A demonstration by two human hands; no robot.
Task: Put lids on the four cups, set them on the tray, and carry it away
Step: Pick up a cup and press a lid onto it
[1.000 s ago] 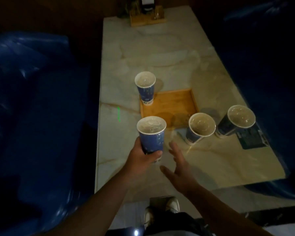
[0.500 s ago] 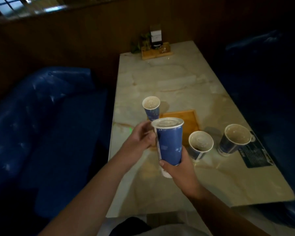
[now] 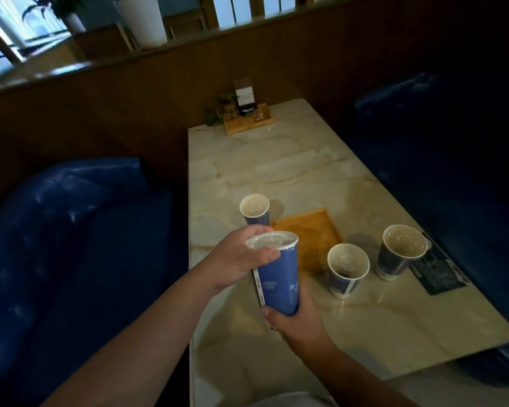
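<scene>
I hold a tall blue paper cup (image 3: pixel 278 280) in the air above the near part of the marble table (image 3: pixel 276 171). My right hand (image 3: pixel 294 321) grips its base from below. My left hand (image 3: pixel 241 259) is closed around its rim, fingers on the clear lid (image 3: pixel 272 240) that sits on top. A wooden tray (image 3: pixel 312 230) lies flat behind the cup, with nothing on it. One blue cup (image 3: pixel 254 210) stands at the tray's far left corner. Two more stand right of the tray: a middle cup (image 3: pixel 347 270) and a right cup (image 3: pixel 400 251).
Blue padded benches flank the table, the left bench (image 3: pixel 71 245) and the right bench (image 3: pixel 467 157). A dark printed card (image 3: pixel 438 268) lies by the right cup. A wooden holder (image 3: pixel 247 120) with a sign and small plant stands at the table's far end against the wood partition.
The cup rose from the table and my right hand took its base. My left hand shifted from its side up to the rim and lid. The view tilted upward.
</scene>
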